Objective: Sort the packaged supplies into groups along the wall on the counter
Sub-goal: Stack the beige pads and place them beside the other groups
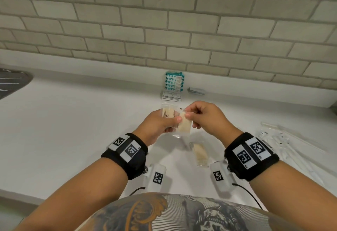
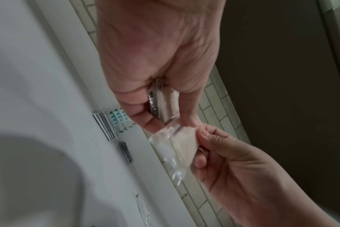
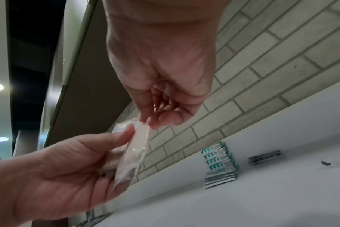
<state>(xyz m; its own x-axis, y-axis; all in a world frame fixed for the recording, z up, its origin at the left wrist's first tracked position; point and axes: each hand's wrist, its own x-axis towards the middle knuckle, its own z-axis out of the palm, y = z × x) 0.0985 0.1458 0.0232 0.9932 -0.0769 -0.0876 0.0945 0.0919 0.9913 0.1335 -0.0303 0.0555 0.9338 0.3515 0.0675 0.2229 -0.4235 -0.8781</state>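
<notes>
Right hand [image 1: 204, 116] pinches the top edge of a clear packet [image 1: 184, 124] with a beige pad inside, thumb and forefinger curled on the film; left hand [image 1: 160, 121] grips a small bundle of matching packets [image 1: 168, 113], thumb on top, and the new one overlaps its front. Both are held in the air over the counter [image 1: 73, 121], in front of the sorted rows. One more beige packet [image 1: 200, 154] lies flat on the counter below the hands, apart from them. At the wall [image 1: 164, 30]: a row of teal-printed packs [image 1: 174, 82], a flat stack of white sachets [image 1: 171, 96] just in front of it, and a dark grey stack [image 1: 196, 90] just to the right. Clear long sleeves [image 1: 284, 139] lie unsorted far right. Looks like the step is collating beige packets before placing. To do it well, I'd square the edges against the bundle before the pinch lets go; film looks slippery, likely fans out. Then grab the loose one and set the group beside the others.
</notes>
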